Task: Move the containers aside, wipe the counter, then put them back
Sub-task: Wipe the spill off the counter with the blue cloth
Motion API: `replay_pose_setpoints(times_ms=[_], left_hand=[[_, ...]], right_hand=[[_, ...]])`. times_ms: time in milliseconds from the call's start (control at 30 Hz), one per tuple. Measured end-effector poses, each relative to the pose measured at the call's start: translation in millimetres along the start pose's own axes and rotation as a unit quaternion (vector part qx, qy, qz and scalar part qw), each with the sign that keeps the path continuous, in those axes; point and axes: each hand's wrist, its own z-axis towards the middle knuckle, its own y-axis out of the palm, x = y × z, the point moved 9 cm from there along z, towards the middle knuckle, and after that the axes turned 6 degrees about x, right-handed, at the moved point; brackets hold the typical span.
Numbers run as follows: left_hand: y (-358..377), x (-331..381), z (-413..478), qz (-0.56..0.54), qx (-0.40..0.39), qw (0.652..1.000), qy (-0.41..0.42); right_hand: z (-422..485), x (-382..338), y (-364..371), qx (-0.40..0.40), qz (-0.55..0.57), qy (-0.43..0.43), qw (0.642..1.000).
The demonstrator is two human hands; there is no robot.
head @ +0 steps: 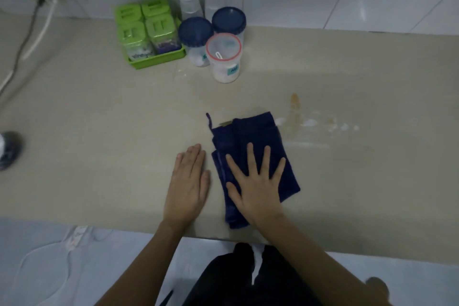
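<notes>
A folded dark blue cloth (250, 131) lies on the beige counter (111, 119) near its front edge. My right hand (255, 181) rests flat on the cloth with fingers spread. My left hand (188, 181) lies flat on the bare counter just left of the cloth, fingers together. At the back stand a green tray (159, 58) holding several green-lidded jars, two blue-lidded jars (195, 32) (229, 20), a clear jar with a red-rimmed lid (223, 57), and a clear jar (188, 1) behind them.
An orange stain (294, 99) and white powder spots (330, 126) mark the counter right of the cloth. Cables (37, 30) run from a wall socket at the back left. A dark object (7, 149) sits at the left edge. Tiled wall behind.
</notes>
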Motion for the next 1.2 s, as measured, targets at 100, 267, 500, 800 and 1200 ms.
replay_pose_setpoints(times_ms=[100, 267, 500, 800, 1200], left_hand=[[2, -1, 3, 0.012, -0.002, 1.0, 0.004], [5, -4, 2, 0.027, 0.0, 1.0, 0.011], [3, -2, 2, 0.016, 0.012, 1.0, 0.02], [10, -11, 4, -0.012, -0.011, 1.0, -0.008], [9, -15, 6, -0.033, 0.004, 0.999, -0.034]], right_hand=[[13, -6, 1, 0.022, 0.01, 0.011, 1.0], [10, 30, 3, 0.036, -0.014, -0.006, 0.999], [-1, 72, 0, -0.019, -0.049, -0.005, 0.999], [29, 9, 0, 0.008, -0.007, -0.036, 0.999], [42, 185, -14, 0.014, -0.01, 0.129, 0.992]])
